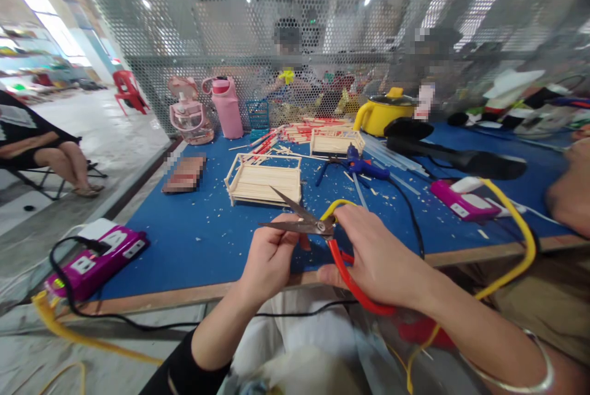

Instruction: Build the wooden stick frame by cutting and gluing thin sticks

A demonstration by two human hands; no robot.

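Note:
My right hand [375, 254] is closed around the red handles of a pair of scissors [321, 228]. The dark blades are parted and point left, passing over the fingers of my left hand [270, 257]. That hand is closed in a pinch near the table's front edge; what it holds is hidden behind the blades and fingers. Just beyond lies a small bed-like frame of pale wooden sticks [265, 181]. A second, similar stick frame [335, 143] sits farther back. To its right a blue glue gun [366, 166] rests with its black cord trailing forward.
Red-and-pale sticks [306, 131] are piled at the back beside clear glue sticks [391, 155]. Purple power strips [99, 263] lie left and right. A pink bottle [228, 109], phone [185, 174] and yellow pot [387, 115] stand around. Another person's hand [571, 180] is at far right.

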